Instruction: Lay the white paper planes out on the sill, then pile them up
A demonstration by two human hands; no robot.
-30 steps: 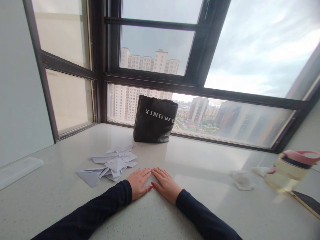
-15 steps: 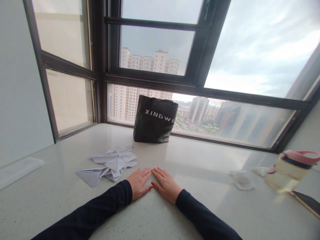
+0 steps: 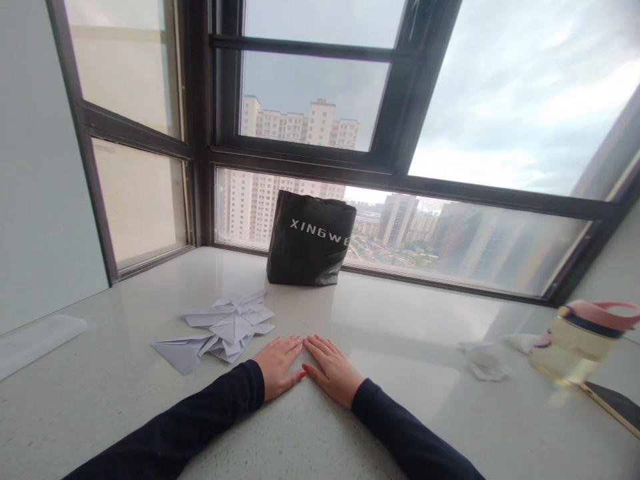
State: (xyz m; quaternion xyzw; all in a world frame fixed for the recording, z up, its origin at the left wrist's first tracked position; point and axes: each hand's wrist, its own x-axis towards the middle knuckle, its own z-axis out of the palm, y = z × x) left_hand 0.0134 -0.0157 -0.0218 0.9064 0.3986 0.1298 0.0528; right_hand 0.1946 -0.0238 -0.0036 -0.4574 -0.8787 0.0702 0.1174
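My left hand (image 3: 279,368) lies flat, palm down, on the pale speckled countertop (image 3: 300,440), its thumb apart from its fingers. Beside it on the right, my right hand (image 3: 332,371) rests the same way, and the fingertips of the two hands meet or nearly meet. Neither hand holds anything. Just left of my left hand is a loose pile of folded white papers (image 3: 233,327). Behind both hands a black bag (image 3: 311,247) with white lettering stands upright near the window.
At the right edge stands a clear bottle (image 3: 575,347) with a pink lid, beside a dark flat object with a gold edge (image 3: 613,407). Crumpled white tissues (image 3: 485,362) lie left of the bottle. A whitish flat block (image 3: 40,340) sits at the far left.
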